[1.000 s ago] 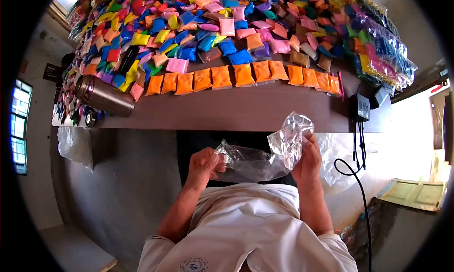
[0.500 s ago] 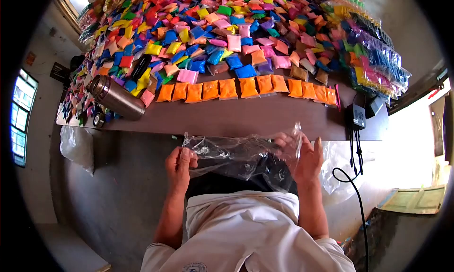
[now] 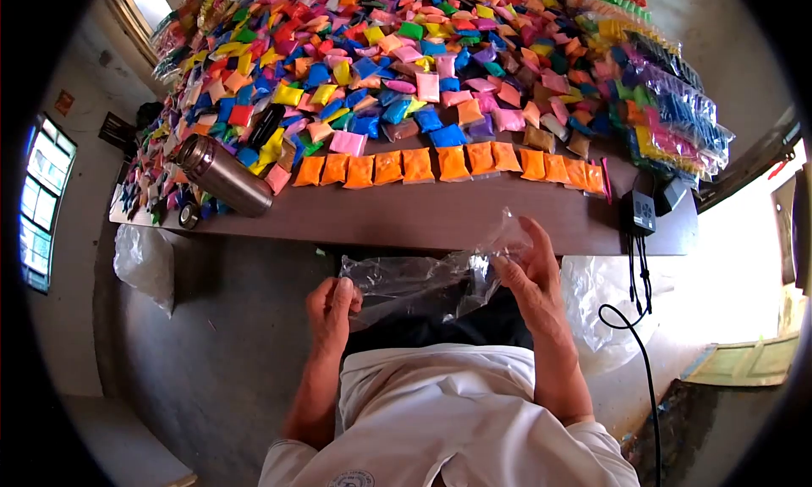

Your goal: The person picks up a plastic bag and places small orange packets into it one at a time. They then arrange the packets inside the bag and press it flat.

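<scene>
Clear plastic bag (image 3: pixel 406 275) between your two hands, in front of the near edge of the table (image 3: pixel 364 220) and over your lap. Your left hand (image 3: pixel 328 309) has its grip closed on the bag's left end, the thumb laid along the film. Your right hand (image 3: pixel 545 297) is at the other end, thumb and fingers parted around the raised, crumpled film; whether it pinches a layer or only touches it, you cannot tell from this view. Between the hands the film runs slack and creased.

For good handling, a firm left pinch close to the edge gives the right fingertips something to work against. Thin layers of this kind probably cling; a light rub of the right thumb across the fingers should part them better than a hard pull, which could stretch or tear the film. Elbows low and hands level would help to smooth the folds.

Beyond the bag, on the table: a row of orange packets (image 3: pixel 416 165), with the heap of coloured packets (image 3: pixel 397 85) behind it. To the left, a metal flask (image 3: pixel 224 178) lies on its side; to the right, a black device (image 3: pixel 639 212) sits with its cables hanging.
</scene>
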A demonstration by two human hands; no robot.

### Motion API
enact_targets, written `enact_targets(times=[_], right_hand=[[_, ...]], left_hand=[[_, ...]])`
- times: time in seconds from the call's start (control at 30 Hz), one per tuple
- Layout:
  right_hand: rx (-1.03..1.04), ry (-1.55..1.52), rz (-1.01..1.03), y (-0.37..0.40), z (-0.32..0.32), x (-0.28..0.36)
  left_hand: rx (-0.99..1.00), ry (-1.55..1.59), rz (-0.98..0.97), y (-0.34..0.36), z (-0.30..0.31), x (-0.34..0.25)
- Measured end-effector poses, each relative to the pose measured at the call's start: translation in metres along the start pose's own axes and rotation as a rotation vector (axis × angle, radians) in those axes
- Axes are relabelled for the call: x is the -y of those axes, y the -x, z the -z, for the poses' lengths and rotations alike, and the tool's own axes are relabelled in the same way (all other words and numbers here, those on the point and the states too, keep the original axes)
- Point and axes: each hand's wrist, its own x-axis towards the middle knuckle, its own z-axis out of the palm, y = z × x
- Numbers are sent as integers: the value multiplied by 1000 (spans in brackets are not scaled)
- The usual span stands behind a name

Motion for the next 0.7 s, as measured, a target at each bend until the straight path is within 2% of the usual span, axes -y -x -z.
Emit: enact_targets(times=[0.07, 0.13, 0.27, 0.37, 0.43, 0.5, 0.57, 0.63, 0.7], right_hand=[[-7, -84, 10, 3, 0, -5], [-15, -87, 162, 5, 4, -11], [-25, -134, 209, 9, 8, -17], [59, -120, 135, 10, 23, -23], [90, -247, -18, 10, 30, -24], [81, -238, -6, 9, 35, -28], [77, -234, 7, 8, 32, -32], [-259, 378, 311, 10, 20, -37], [-232, 384, 282, 15, 22, -37]], left_hand=[[-15, 0, -7, 2, 4, 2], [-23, 4, -13, 3, 5, 4], [-49, 56, -39, 4, 6, 6], [-46, 76, -63, 4, 7, 7], [-36, 94, -59, 3, 4, 6], [30, 61, -10, 2, 1, 1], [9, 96, 36, 3, -1, 6], [-11, 127, 82, 4, -1, 8], [-37, 127, 95, 4, -2, 8]])
